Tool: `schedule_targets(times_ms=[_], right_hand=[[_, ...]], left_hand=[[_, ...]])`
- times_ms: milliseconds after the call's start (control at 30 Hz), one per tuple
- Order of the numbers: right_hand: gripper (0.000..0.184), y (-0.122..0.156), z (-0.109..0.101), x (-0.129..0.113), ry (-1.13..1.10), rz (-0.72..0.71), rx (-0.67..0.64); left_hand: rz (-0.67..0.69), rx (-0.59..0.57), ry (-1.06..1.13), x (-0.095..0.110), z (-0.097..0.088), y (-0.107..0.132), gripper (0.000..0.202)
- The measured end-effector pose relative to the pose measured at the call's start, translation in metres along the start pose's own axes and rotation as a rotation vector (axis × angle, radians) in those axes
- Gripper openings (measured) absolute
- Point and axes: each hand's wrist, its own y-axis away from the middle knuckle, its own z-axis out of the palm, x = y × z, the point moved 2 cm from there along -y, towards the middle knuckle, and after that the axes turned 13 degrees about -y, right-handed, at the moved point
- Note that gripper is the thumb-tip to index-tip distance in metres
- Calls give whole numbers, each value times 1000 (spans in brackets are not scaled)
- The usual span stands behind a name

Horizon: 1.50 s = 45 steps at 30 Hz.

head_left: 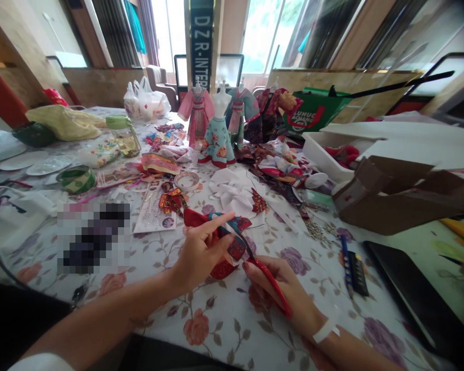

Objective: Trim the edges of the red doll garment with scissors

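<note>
Floral tablecloth [216, 330] lies under scattered sewing scraps [158, 164], with miniature dresses [216, 129] standing at the far side. Near the table's edge, the left hand [201, 252] pinches a red-and-teal cloth piece [235, 247] between thumb and fingers, while the right hand [274, 283] closes around red-handled scissors [272, 283], their blades reaching the cloth.

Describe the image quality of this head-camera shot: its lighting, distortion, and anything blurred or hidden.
In the head view, daylight through the windows blows out the top edge; wide-angle distortion bends the window frames outward; a pixelated patch hides something on the floral tablecloth; the black tablet at lower right looks soft, while the red-handled scissors stay fairly clear.
</note>
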Motion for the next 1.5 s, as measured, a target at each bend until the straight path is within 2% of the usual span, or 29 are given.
schedule_targets(times_ms=[200,500,700,967,1500], right_hand=[[42,1,1,-2,0,10,-2],[39,0,-4,4,-7,4,-26],[40,1,1,0,-21,7,-19],[40,1,-1,0,6,0,-22],[39,1,-2,1,48,11,-29]], left_hand=[[23,29,3,2,0,0,42],[29,-1,18,2,1,3,40],[35,40,7,-1,-1,1,42],[23,-20,17,0,3,4,42],[32,-32,1,3,2,5,42]])
